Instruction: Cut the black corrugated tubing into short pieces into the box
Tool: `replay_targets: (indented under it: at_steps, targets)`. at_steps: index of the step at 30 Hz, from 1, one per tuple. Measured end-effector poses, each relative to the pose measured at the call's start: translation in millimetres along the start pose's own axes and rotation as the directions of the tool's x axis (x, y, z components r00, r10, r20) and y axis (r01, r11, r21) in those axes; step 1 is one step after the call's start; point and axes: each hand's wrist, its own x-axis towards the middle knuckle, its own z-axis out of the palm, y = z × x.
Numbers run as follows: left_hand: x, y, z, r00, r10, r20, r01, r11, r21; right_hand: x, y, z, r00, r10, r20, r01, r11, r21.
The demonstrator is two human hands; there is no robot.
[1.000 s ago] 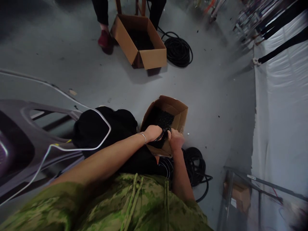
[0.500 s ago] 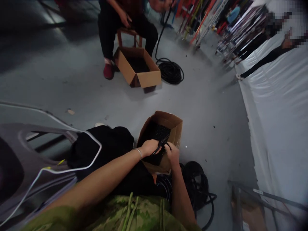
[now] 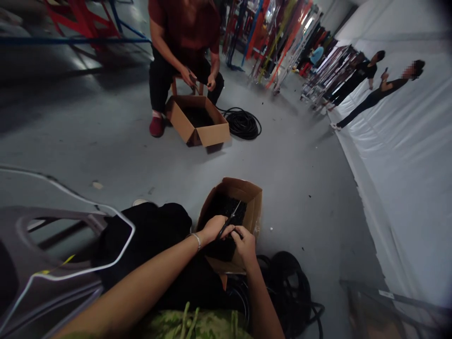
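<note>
A pair of scissors [image 3: 233, 214] with dark handles is gripped in my left hand [image 3: 215, 228], its blades pointing up and away over a cardboard box [image 3: 254, 212]. Just right of it, my right hand [image 3: 245, 244] is closed in a pinch on the end of a black hose [image 3: 238, 232], mostly covered by the fingers. The fingertips of both hands almost meet. Below them the box holds a mass of small black pieces [image 3: 224, 203]. A coil of black hose [image 3: 289, 282] lies on the floor beside my right forearm.
Across from me a seated person [image 3: 183, 42] works over another open cardboard box [image 3: 215, 135], with a coiled black hose [image 3: 243, 123] beside it. A grey chair [image 3: 21, 212] with a white cable [image 3: 120, 254] is at left. White sheeting [image 3: 399, 165] hangs at right.
The scissors have swung up so their blades show clearly above my left hand. My right hand has come closer to the left. The view has tilted up, and the seated person's hands have come together.
</note>
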Motion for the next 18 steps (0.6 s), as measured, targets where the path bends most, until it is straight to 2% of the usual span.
replay_targets:
  at_steps: [3,7,11,14,18]
  targets:
    - [1,0,-0.6,1.0,-0.02,0.019,0.021,0.999,-0.038,-1,2,2,1.0,0.015,-0.018,-0.015,1.0,-0.017]
    - [2,1,-1.6,0.995,-0.078,0.057,0.087,0.979,-0.187,-2,3,2,0.999,-0.035,-0.036,0.031,0.995,-0.09]
    - [5,-3,-1.2,0.993,-0.116,0.016,0.116,0.942,-0.314,-2,4,2,0.995,-0.078,-0.07,0.066,0.985,-0.156]
    - [10,-8,-0.1,0.998,-0.055,-0.021,0.048,0.967,-0.251,0,7,-3,0.992,-0.062,-0.11,0.05,0.993,-0.111]
    - [13,-12,1.5,0.992,0.071,-0.101,-0.071,0.997,0.001,9,10,-20,0.978,0.085,-0.188,-0.081,0.996,0.025]
